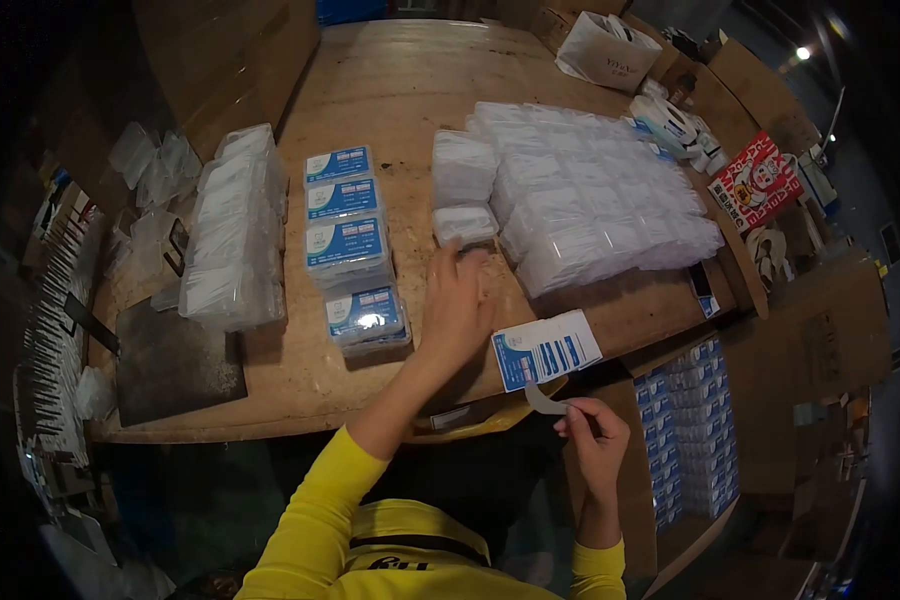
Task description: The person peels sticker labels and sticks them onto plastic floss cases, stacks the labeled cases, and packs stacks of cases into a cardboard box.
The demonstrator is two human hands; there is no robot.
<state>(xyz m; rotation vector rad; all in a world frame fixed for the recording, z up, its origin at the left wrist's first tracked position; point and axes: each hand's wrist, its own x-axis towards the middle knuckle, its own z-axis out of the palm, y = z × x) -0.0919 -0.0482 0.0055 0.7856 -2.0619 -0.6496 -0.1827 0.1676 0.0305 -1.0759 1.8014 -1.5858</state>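
My left hand (458, 305) reaches over the table, its loosely bent fingers at the near edge of a small clear plastic box (464, 224). Nothing shows held in it. Between thumb and finger, my right hand (595, 440) pinches a curved pale strip (544, 402) just off the table's front edge. The strip's far end lies against a fan of blue and white printed cards (547, 349). To the left of my left hand stand stacks of clear boxes with blue labels (345, 243).
Filled clear boxes form a large block (590, 190) at the right and a row (232, 230) at the left. A dark plate (175, 365) lies front left on the wooden table (390, 70). Below right, a carton holds blue and white packs (690, 430).
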